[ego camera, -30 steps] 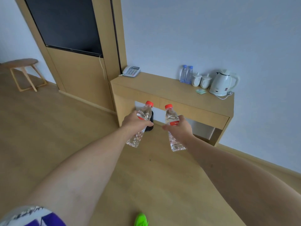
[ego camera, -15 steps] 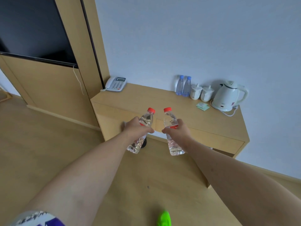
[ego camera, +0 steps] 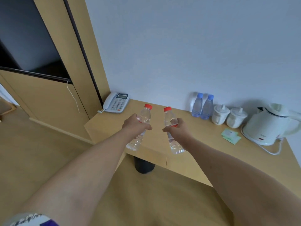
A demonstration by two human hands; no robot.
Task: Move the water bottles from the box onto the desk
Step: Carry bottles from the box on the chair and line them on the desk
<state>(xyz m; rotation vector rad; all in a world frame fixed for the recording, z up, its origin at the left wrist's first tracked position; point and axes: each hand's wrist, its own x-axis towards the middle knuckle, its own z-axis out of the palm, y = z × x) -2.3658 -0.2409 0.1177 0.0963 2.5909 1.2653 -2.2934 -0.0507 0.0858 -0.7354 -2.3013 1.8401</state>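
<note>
My left hand grips a clear water bottle with a red cap around its middle, tilted slightly to the right. My right hand grips a second red-capped bottle, tilted slightly to the left. Both bottles hang in the air over the front left part of the wooden desk, a short way apart. The box is out of view.
On the desk stand a grey telephone at the back left, two blue-capped bottles, two lidded white cups, a white kettle with its cord, and green packets. A dark bin sits under the desk.
I have come closer to the desk. Both held bottles have moved from in front of the desk's drawer face to above its top.
</note>
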